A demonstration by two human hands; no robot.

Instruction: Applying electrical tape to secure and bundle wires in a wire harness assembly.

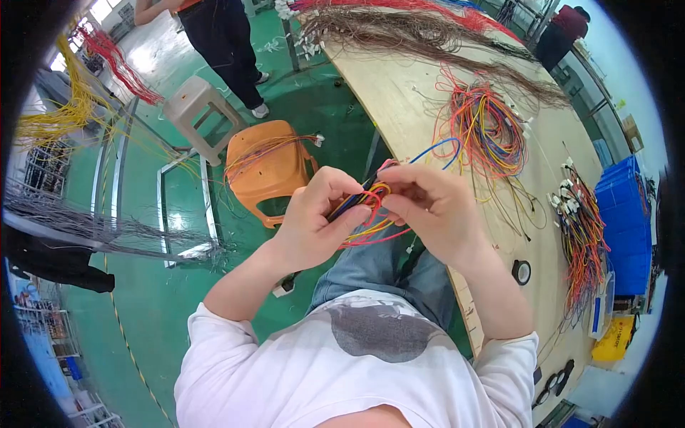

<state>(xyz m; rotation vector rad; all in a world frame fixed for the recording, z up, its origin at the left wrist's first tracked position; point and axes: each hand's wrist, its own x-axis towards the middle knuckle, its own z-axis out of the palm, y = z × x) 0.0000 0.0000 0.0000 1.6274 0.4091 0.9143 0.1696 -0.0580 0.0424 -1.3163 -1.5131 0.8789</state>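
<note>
From my remote view: left hand, fingers closed around multicoloured wire bundle; right hand, fingers pinching same bundle. Bundle held up just beside left edge of wooden surface. Coiled wire harness and black tape roll lie on surface. Blue bin at surface's right side; orange stool left of surface, wires across seat.

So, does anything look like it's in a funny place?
Yes: a wire bundle lies across the orange stool, though that's a seat and the big coil of wires is on the table. White bits also litter the green floor.
</note>
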